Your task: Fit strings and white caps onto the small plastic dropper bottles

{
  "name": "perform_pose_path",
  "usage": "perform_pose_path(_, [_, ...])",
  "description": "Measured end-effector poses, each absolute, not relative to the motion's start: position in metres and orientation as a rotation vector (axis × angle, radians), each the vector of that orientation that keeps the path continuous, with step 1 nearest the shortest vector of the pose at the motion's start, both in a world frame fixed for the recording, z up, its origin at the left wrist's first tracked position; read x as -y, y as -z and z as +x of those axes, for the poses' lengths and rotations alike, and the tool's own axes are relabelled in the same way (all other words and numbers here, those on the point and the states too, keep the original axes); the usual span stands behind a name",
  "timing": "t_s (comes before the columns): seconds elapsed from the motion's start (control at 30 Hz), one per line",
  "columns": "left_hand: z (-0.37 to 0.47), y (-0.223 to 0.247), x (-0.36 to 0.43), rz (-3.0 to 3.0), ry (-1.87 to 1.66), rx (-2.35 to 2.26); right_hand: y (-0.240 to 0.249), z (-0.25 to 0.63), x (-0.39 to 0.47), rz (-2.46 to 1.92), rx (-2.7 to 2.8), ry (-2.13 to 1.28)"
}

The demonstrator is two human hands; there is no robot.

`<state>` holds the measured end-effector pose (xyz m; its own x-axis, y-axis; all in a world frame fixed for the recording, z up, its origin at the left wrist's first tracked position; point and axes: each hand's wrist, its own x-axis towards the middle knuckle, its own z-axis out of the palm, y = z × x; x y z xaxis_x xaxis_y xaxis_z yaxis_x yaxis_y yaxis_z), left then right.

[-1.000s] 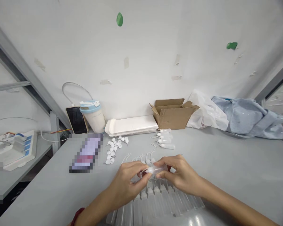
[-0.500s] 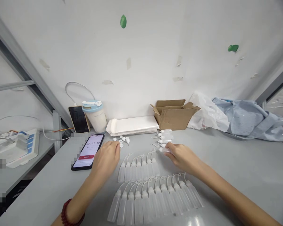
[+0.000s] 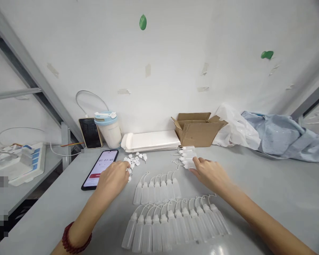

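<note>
Beside a small pile of white caps [image 3: 134,160] is my left hand [image 3: 113,177], its fingers bent down at the pile's left edge; the fingertips are partly hidden. My right hand [image 3: 208,173] rests at a short stack of small bottles with white tops [image 3: 188,155], thumb and fingers around the near end of the lowest one. Seven or so translucent bottles with looped strips stand side by side as a middle row [image 3: 157,191]. Nearer to me lies a longer row of several such bottles [image 3: 172,228].
A phone showing a timer [image 3: 99,170] lies at the left, before a cup [image 3: 110,132] and a second phone [image 3: 90,132]. Behind are white flat boxes [image 3: 151,140], an open cardboard box [image 3: 198,132], a plastic bag [image 3: 232,129] and blue cloth [image 3: 284,136]. A power strip [image 3: 32,164] sits far left.
My left hand has moved left and toward me, and more of the white caps show. My right hand has shifted slightly right, and the lowest bottle lies closer to the others in the stack.
</note>
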<state>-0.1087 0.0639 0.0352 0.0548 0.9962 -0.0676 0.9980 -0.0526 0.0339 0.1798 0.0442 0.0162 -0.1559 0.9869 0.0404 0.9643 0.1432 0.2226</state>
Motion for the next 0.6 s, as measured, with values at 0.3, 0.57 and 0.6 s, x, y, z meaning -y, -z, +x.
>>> perform_pose_path(0.3, [-0.097,-0.036,-0.057,2.289,0.219,-2.035,-0.010,0.177,-0.043,2.069,-2.409,-0.387])
perform_pose_path(0.57, [-0.094,-0.032,-0.054,2.325,0.246,-2.035,-0.010,0.163,-0.021,1.563,-3.020,0.654])
perform_pose_path(0.6, [-0.094,-0.032,-0.054,2.328,0.241,-2.035,-0.011,0.161,-0.019,1.527,-3.004,0.689])
